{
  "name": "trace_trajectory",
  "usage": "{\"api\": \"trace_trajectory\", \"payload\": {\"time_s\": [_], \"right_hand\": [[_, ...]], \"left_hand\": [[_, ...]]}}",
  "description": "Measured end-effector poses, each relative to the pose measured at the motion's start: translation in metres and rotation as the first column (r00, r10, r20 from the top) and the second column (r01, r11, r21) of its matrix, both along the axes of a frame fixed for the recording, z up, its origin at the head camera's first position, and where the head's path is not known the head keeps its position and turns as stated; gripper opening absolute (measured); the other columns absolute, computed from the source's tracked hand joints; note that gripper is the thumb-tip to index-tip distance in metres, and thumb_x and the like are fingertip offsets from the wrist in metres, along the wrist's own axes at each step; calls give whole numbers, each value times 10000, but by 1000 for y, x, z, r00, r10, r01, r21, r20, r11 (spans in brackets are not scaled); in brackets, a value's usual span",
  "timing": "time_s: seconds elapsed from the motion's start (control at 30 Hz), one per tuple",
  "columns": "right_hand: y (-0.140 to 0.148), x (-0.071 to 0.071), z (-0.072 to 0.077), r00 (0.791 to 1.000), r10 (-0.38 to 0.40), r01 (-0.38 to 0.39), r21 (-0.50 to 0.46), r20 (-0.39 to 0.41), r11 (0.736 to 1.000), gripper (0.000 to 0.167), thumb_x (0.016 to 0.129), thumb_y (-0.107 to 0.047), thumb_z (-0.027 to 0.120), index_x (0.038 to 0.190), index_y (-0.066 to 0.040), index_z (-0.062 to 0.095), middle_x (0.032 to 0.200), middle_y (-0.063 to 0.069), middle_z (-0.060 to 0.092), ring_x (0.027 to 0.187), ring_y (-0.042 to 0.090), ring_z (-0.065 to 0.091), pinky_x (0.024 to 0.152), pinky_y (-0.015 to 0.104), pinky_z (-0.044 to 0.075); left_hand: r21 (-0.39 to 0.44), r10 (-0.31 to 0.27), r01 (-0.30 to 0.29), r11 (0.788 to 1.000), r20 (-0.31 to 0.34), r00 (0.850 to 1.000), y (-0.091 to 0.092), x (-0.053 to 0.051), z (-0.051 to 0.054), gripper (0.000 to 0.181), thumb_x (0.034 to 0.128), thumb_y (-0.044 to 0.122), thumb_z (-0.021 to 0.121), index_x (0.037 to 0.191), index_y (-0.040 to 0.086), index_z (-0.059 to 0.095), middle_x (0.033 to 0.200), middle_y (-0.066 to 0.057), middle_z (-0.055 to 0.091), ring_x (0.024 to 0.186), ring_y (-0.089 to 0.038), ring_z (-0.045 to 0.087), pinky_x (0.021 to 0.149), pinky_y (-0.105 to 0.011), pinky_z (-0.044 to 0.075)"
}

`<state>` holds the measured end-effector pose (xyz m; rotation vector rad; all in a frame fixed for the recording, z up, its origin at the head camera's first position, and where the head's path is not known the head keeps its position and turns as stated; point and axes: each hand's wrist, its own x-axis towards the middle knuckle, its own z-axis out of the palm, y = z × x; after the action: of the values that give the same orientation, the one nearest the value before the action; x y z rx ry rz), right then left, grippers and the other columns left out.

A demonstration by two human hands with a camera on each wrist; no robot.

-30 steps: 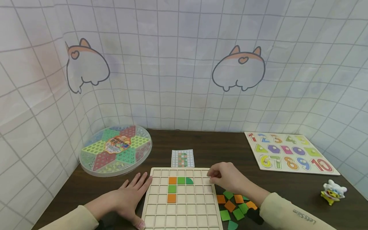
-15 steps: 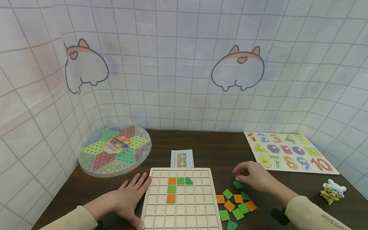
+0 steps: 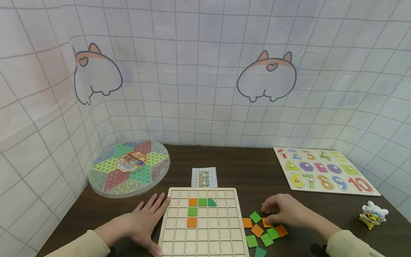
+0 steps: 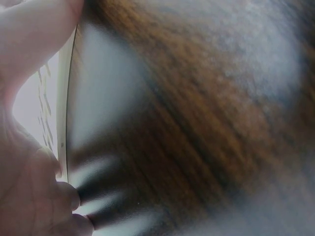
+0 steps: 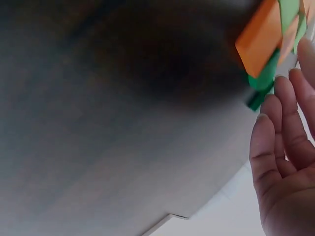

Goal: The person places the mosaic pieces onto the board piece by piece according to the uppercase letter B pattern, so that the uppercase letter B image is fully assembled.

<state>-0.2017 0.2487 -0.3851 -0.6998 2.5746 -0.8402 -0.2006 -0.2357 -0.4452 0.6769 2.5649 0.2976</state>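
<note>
A wooden grid board (image 3: 218, 234) lies in front of me in the head view. On it are orange and green square tiles and a dark green quarter-round tile (image 3: 212, 202). My left hand (image 3: 140, 222) is spread along the board's left side, its thumb at the edge. My right hand (image 3: 287, 211) hovers over loose tiles right of the board, thumb by an orange tile (image 3: 267, 223). From the right wrist view, its loosely bent fingers (image 5: 285, 118) come close to a dark green tile (image 5: 266, 73); nothing is seen gripped. The hand hides part of the pile in the head view.
Behind the board lies a small pattern card (image 3: 204, 177). A round star-patterned game board (image 3: 130, 167) is at the left, a number puzzle (image 3: 324, 171) at the back right. A small figurine (image 3: 373, 215) stands at the right. A grid-patterned curtain (image 3: 205, 89) encloses the table.
My right hand has left the board's top right edge, moved right, then come down toward the loose tiles. The left hand has stayed in place, and the tiles on the board look the same.
</note>
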Motion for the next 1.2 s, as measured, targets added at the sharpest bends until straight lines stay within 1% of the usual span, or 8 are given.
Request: {"api": "trace_trajectory", "payload": {"time_s": [0.1, 0.2, 0.5, 0.63, 0.77, 0.9, 1.1, 1.2], "right_hand": [[0, 5, -2, 999, 32, -32, 10, -6, 999, 202, 851, -249, 844, 1004, -148, 760, 990, -52, 724, 864, 53, 659, 749, 255, 563], [-1, 7, -4, 999, 41, -41, 16, -13, 999, 208, 854, -256, 842, 1004, -148, 748, 1000, -50, 707, 902, 77, 675, 780, 271, 574], [-6, 5, -5, 997, -1, 7, 83, -72, 997, 163, 874, -256, 825, 969, -163, 731, 964, -58, 685, 856, 51, 627, 736, 279, 553], [-5, 6, -4, 997, -9, 17, 101, -76, 995, 198, 860, -262, 839, 991, -158, 733, 982, -53, 678, 871, 69, 624, 748, 292, 555], [-3, 5, -4, 997, -11, 20, 116, -83, 993, 231, 834, -252, 862, 996, -157, 727, 995, -46, 663, 879, 83, 612, 758, 301, 554], [-3, 5, -5, 995, -6, 19, 129, -103, 991, 211, 836, -239, 859, 966, -165, 709, 976, -48, 637, 851, 61, 569, 735, 283, 533], [-5, 6, -4, 994, -25, 40, 135, -106, 990, 194, 856, -221, 839, 969, -154, 697, 984, -44, 642, 866, 65, 583, 753, 291, 547], [-8, 6, 1, 993, -46, 57, 99, -111, 993, 198, 862, -202, 832, 988, -138, 694, 1002, -35, 655, 863, 60, 596, 752, 283, 554]], "left_hand": [[5, 2, -2, 1000, 3, 1000, 1, 0, 1, 1503, 533, 931, 708, 1667, 267, -20, 1736, -110, -81, 1596, -394, -67, 1174, -752, 123], [7, 3, -3, 1000, 6, 1000, 1, 1, 2, 1495, 544, 921, 714, 1667, 261, -21, 1736, -114, -80, 1596, -396, -67, 1174, -752, 125], [12, 3, -3, 1000, 3, 1000, 1, 2, 3, 1492, 549, 918, 714, 1667, 257, -23, 1734, -125, -77, 1593, -407, -65, 1175, -749, 126], [11, -1, 1, 1000, 1, 1000, 1, 1, 2, 1493, 551, 918, 713, 1666, 255, -26, 1734, -126, -80, 1592, -410, -64, 1171, -753, 128], [3, -5, 5, 1000, 1, 1000, 0, 0, 0, 1496, 542, 932, 700, 1665, 272, -35, 1735, -117, -83, 1594, -402, -66, 1172, -753, 125], [-4, -10, 10, 1000, -2, 1000, -2, -2, -3, 1503, 527, 948, 689, 1663, 287, -42, 1735, -109, -88, 1594, -397, -71, 1171, -756, 123], [-2, -13, 13, 1000, -5, 1000, -3, -3, -6, 1508, 517, 952, 688, 1662, 295, -40, 1735, -110, -86, 1592, -402, -75, 1165, -763, 123], [-2, -9, 9, 1000, -3, 1000, -2, -3, -4, 1505, 522, 944, 695, 1664, 288, -34, 1736, -111, -83, 1593, -402, -72, 1168, -758, 126]]}}
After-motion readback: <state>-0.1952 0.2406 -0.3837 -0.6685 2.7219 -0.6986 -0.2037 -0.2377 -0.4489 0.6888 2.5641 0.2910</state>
